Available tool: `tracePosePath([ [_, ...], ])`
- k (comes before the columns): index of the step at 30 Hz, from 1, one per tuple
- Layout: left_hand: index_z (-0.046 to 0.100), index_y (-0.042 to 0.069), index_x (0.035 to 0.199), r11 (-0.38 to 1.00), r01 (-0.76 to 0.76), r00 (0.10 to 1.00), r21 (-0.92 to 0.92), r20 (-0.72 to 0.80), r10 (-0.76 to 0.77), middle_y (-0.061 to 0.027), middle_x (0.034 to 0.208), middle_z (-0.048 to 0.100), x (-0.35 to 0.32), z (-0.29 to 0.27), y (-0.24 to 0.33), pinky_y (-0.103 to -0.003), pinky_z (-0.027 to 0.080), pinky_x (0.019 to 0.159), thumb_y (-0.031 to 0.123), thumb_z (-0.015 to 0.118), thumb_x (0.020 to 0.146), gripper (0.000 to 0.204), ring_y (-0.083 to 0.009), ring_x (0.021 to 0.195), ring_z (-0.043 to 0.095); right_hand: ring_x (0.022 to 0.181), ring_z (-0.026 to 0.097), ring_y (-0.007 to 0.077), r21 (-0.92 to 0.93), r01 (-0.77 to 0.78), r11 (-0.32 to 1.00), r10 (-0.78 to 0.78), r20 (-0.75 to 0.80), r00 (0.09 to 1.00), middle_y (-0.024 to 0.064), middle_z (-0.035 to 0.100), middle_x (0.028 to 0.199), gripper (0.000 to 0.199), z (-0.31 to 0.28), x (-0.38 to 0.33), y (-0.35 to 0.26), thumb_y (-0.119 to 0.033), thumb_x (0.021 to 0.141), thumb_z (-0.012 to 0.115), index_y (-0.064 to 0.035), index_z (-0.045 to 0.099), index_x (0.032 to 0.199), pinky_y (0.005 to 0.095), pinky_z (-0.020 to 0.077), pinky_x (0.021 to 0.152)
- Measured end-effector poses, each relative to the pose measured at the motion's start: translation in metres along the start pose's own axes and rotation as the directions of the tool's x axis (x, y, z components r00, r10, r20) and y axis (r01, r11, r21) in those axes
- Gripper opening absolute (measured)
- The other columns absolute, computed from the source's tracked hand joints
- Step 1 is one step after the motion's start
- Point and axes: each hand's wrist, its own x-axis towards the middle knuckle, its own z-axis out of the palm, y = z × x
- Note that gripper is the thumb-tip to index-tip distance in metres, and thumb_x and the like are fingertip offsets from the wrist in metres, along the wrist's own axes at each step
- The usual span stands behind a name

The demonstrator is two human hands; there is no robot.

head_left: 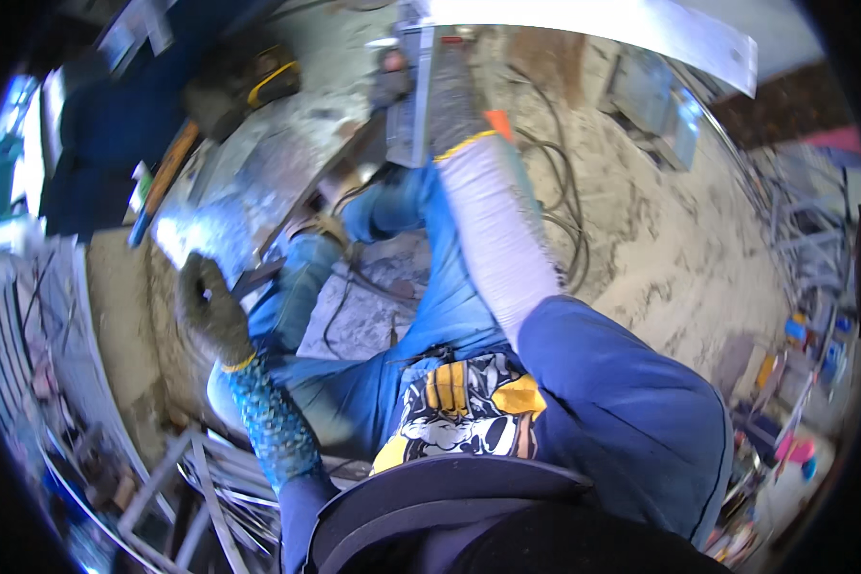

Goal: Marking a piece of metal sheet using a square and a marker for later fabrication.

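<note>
Left hand [208,311]: loosely curled; cannot tell if grasping
Right hand [456,100]: far, at metal profile [409,120]; grip unclear
Metal profile: might slip if loosely held

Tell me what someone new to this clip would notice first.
Probably the long pale sleeve on the right forearm, running up past the middle to the gloved right hand at a grey metal piece. Next, perhaps the bright white panel across the top, right of centre. The gloved left hand, curled, stands out at the left, and the boldly patterned shirt below centre.
</note>
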Motion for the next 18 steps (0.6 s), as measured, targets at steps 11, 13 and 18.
tracePosePath([
  [11,0.071,0.001,0.098,0.994,-0.104,0.995,-0.027,0.003,0.104,-0.0105,0.077,0.067,0.006,0.017,0.023,-0.031,0.050,0.061,0.009,0.072,0.086,0.015,-0.0159,0.065,0.061,0.056,0.041,0.0125,0.102,-0.174,0.979,0.133,0.324,0.937,0.0058,0.051,0.079,0.027,-0.037,0.014,-0.033,-0.036,0.092,0.058,-0.0099,0.056,0.099,0.0299,0.0395,0.058],
  [13,0.071,0.001,0.098,0.983,-0.148,0.989,-0.109,-0.014,0.148,-0.0123,0.078,0.067,0.009,0.020,0.019,-0.032,0.051,0.062,0.010,0.072,0.086,0.015,-0.0202,0.065,0.064,0.058,0.040,0.0128,0.104,-0.082,0.991,0.054,0.251,0.967,0.0051,0.048,0.077,0.025,-0.025,0.008,-0.029,-0.034,0.094,0.055,-0.0094,0.056,0.100,0.0299,0.0381,0.058],
  [18,0.069,-0.001,0.103,0.995,-0.097,0.992,-0.008,0.076,0.098,-0.0086,0.085,0.067,0.004,0.014,0.025,-0.031,0.050,0.067,0.011,0.072,0.090,0.018,-0.0141,0.074,0.061,0.059,0.040,0.0130,0.142,-0.099,0.985,0.063,0.238,0.969,0.0059,0.049,0.079,0.025,-0.028,0.006,-0.023,-0.032,0.094,0.053,-0.0087,0.056,0.102,0.0286,0.0382,0.059],
])
